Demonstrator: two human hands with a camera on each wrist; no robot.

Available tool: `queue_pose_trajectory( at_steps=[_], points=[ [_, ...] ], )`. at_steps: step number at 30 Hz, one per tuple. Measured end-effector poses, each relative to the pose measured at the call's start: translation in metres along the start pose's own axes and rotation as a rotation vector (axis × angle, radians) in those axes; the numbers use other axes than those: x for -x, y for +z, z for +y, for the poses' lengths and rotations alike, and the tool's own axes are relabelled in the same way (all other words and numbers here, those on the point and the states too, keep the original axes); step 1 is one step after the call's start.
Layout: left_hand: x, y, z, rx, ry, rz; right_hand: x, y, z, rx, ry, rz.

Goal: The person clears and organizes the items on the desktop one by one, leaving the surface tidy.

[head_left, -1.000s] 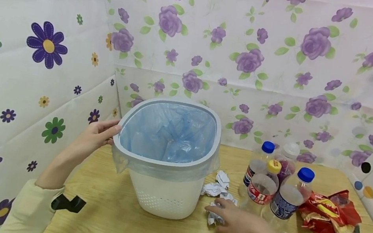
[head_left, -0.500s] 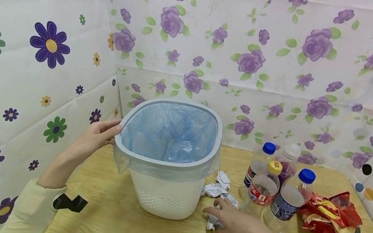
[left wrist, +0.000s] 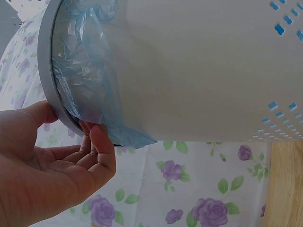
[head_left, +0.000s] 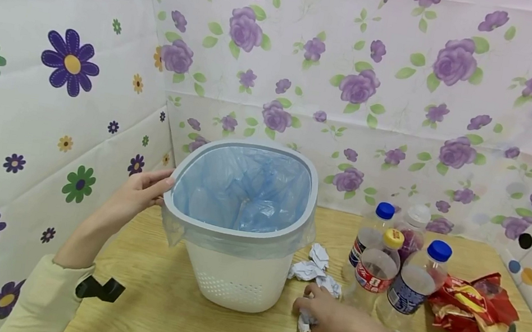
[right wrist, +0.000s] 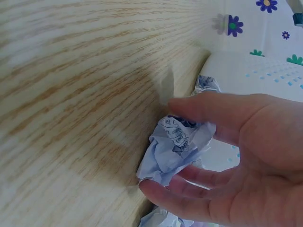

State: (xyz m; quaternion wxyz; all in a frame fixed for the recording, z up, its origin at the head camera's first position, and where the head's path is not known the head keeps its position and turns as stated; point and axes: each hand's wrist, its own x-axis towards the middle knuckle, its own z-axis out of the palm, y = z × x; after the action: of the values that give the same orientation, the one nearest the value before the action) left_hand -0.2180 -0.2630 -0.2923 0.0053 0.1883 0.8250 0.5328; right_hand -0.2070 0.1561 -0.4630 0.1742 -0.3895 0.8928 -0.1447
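Two hands are at work. The right hand (head_left: 331,317) curls thumb and fingers (right wrist: 189,187) round a paper ball (right wrist: 177,144), a loose pinch closing on it while it lies on the table (head_left: 149,308), just right of the bin's foot. The left hand (head_left: 136,196) holds the bin (head_left: 234,281) at its rim (left wrist: 47,71), thumb over the grey ring and fingers (left wrist: 102,146) tucked under the blue liner (head_left: 243,185); its grip is light, the fingers only partly bent.

The ball is a crumpled lump with no clear long axis and points no way in particular. The bin stands upright, its mouth up and seemingly leaning slightly toward the camera.

As a judgement, the pinch looks shallow: only part of the ball sits between the fingertips, so it could slip out on lifting, or tear loose at a fold. Other paper scraps (head_left: 313,266) lie just behind the hand and could be dragged along. The bottles (head_left: 385,265) stand near the wrist, with a red wrapper (head_left: 472,311) beyond them; a wide sweep of the sleeve could knock one over. The light bin, held at one side only, might tip if pulled.
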Motion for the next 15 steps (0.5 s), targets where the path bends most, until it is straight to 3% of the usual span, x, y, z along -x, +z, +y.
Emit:
queue_pose_trajectory(
  at_steps=[15],
  points=[
    [0.000,0.000,0.000,-0.001,-0.003,-0.001,0.008,-0.012,-0.002,0.007,-0.019,0.105]
  ],
)
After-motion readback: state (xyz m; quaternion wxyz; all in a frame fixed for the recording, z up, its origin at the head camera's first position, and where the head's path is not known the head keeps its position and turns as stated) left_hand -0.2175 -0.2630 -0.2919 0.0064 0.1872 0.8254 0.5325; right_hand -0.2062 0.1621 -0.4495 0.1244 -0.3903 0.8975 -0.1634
